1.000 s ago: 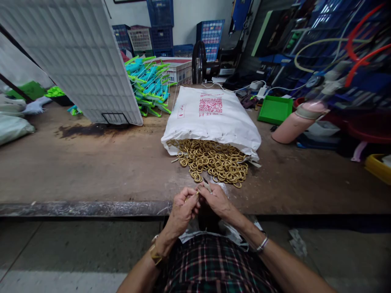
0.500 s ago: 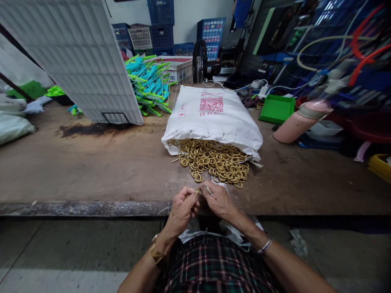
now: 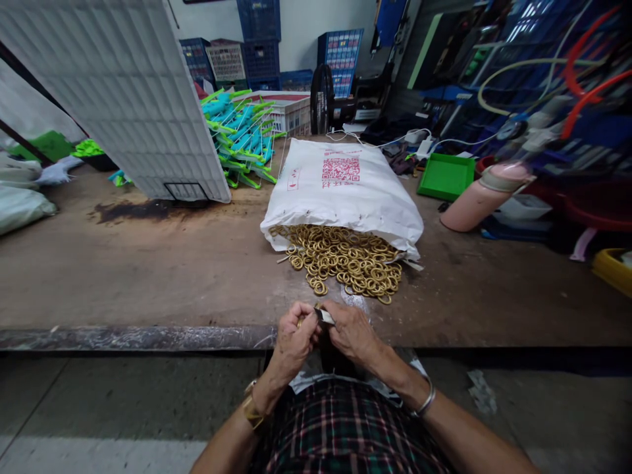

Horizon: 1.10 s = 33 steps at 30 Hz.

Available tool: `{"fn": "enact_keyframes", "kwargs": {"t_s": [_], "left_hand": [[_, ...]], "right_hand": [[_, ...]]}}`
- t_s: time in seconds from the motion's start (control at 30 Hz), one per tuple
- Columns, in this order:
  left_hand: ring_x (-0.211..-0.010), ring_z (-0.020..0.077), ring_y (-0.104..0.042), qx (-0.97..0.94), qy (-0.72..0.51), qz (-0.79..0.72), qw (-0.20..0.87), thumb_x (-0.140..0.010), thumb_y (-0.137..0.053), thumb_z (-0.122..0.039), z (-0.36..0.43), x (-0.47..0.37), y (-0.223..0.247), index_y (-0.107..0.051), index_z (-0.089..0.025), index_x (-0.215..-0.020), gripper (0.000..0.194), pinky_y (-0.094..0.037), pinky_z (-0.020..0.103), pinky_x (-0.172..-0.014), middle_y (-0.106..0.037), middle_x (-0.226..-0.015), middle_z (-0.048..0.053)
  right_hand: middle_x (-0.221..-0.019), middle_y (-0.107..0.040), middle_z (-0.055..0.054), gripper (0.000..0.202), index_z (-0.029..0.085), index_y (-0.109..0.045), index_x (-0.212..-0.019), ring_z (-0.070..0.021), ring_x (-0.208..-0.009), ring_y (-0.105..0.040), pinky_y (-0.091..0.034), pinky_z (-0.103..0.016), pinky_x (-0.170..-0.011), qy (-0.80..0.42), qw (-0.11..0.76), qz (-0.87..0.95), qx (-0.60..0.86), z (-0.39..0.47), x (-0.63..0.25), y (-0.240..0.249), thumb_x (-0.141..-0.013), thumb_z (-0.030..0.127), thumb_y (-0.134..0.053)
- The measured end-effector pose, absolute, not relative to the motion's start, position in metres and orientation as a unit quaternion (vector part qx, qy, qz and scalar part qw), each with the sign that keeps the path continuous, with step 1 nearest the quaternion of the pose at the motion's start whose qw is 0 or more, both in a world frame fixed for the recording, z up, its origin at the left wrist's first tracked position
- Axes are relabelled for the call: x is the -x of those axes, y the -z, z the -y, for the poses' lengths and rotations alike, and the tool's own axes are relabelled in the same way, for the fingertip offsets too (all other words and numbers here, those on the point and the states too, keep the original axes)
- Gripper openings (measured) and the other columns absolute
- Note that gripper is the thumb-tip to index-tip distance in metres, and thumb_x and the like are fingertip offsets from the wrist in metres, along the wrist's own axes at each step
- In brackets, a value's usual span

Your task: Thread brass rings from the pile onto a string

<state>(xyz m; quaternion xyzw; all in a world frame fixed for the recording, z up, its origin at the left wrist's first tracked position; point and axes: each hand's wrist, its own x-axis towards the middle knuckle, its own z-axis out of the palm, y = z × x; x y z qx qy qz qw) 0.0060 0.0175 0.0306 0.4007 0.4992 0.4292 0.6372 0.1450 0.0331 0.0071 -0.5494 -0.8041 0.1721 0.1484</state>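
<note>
My left hand is closed in a pinch on a gold-coloured ring, only partly visible between the fingers. My right hand is closed on a small flat blade-like tool, pale with a dark part near the left fingertips. Both hands meet just above the table's front edge. Beyond them, a heap of gold-coloured rings spills from the open mouth of a white sack with red print lying on the table.
A white pleated panel stands on the brown table at left, with green and blue plastic pieces behind it. To the right are a green tray and a pink bottle. A black fan stands behind.
My right hand has turned and shifted slightly, so the flat tool now shows against the left fingertips. The sack and ring heap have stayed in place.
</note>
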Motion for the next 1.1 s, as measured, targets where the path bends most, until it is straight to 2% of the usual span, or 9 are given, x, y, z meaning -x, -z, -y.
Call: {"fn": "enact_keyframes", "kwargs": {"t_s": [0.33, 0.47, 0.57, 0.67, 0.77, 0.87, 1.0, 1.1], "left_hand": [[-0.043, 0.0046, -0.038, -0.464, -0.441, -0.486, 0.595, -0.078, -0.052, -0.042, -0.01, -0.001, -0.026, -0.045, -0.017, -0.07, 0.028, -0.032, 0.017, -0.044, -0.046, -0.053, -0.005], [-0.045, 0.0046, -0.039, -0.488, -0.421, -0.413, 0.643, -0.08, -0.053, -0.039, 0.004, 0.0, -0.046, -0.048, -0.015, -0.072, 0.026, -0.031, 0.017, -0.046, -0.048, -0.053, -0.004], [-0.042, 0.0045, -0.038, -0.415, -0.424, -0.342, 0.729, -0.079, -0.055, -0.038, 0.006, 0.0, -0.053, -0.046, -0.017, -0.073, 0.024, -0.028, 0.016, -0.04, -0.048, -0.052, -0.005], [-0.041, 0.0041, -0.039, -0.295, -0.449, -0.323, 0.779, -0.076, -0.059, -0.039, -0.003, 0.001, -0.045, -0.043, -0.018, -0.073, 0.026, -0.026, 0.015, -0.035, -0.05, -0.061, -0.004], [-0.045, 0.0038, -0.042, -0.234, -0.467, -0.335, 0.784, -0.073, -0.062, -0.041, -0.01, 0.004, -0.036, -0.045, -0.016, -0.073, 0.03, -0.028, 0.014, -0.035, -0.052, -0.07, -0.002], [-0.047, 0.0041, -0.043, -0.235, -0.466, -0.348, 0.779, -0.071, -0.064, -0.04, -0.012, 0.006, -0.032, -0.048, -0.014, -0.072, 0.03, -0.028, 0.015, -0.035, -0.054, -0.074, 0.001], [-0.047, 0.0043, -0.043, -0.238, -0.46, -0.346, 0.782, -0.071, -0.063, -0.037, -0.012, 0.006, -0.029, -0.046, -0.015, -0.072, 0.028, -0.029, 0.015, -0.036, -0.056, -0.074, 0.002], [-0.047, 0.0051, -0.044, -0.215, -0.453, -0.334, 0.798, -0.071, -0.064, -0.033, -0.013, 0.007, -0.024, -0.048, -0.017, -0.084, 0.026, -0.029, 0.015, -0.036, -0.056, -0.073, 0.0]], "right_hand": [[-0.074, -0.065, -0.006, 0.026, 0.017, -0.056, -0.093, -0.0155, -0.064, -0.056, -0.025, -0.025, -0.055, -0.191, 0.044, 0.794, 0.575, -0.036, -0.143, -0.015, -0.072, 0.013, -0.042], [-0.076, -0.065, -0.008, 0.028, 0.016, -0.055, -0.097, -0.0162, -0.066, -0.056, -0.025, -0.025, -0.055, -0.172, 0.008, 0.761, 0.626, -0.046, -0.153, -0.016, -0.074, 0.011, -0.04], [-0.075, -0.064, -0.007, 0.026, 0.016, -0.054, -0.097, -0.0159, -0.065, -0.056, -0.026, -0.025, -0.055, -0.14, 0.026, 0.754, 0.641, -0.052, -0.155, -0.018, -0.075, 0.011, -0.04], [-0.076, -0.064, -0.006, 0.021, 0.017, -0.053, -0.096, -0.0153, -0.067, -0.057, -0.027, -0.024, -0.057, -0.122, 0.084, 0.75, 0.645, -0.058, -0.149, -0.017, -0.079, 0.014, -0.041], [-0.082, -0.065, -0.007, 0.017, 0.017, -0.051, -0.096, -0.0163, -0.072, -0.058, -0.029, -0.024, -0.059, -0.112, 0.112, 0.736, 0.658, -0.064, -0.138, -0.014, -0.084, 0.022, -0.04], [-0.083, -0.065, -0.009, 0.019, 0.017, -0.051, -0.096, -0.0185, -0.073, -0.06, -0.029, -0.026, -0.058, -0.098, 0.084, 0.719, 0.682, -0.071, -0.131, -0.013, -0.085, 0.029, -0.041], [-0.081, -0.065, -0.009, 0.017, 0.018, -0.052, -0.095, -0.0187, -0.071, -0.059, -0.028, -0.026, -0.057, -0.092, 0.069, 0.713, 0.692, -0.077, -0.13, -0.01, -0.084, 0.026, -0.042], [-0.079, -0.064, -0.007, 0.015, 0.019, -0.054, -0.092, -0.0166, -0.069, -0.057, -0.029, -0.025, -0.058, -0.095, 0.096, 0.714, 0.687, -0.078, -0.134, -0.007, -0.083, 0.023, -0.042]]}}
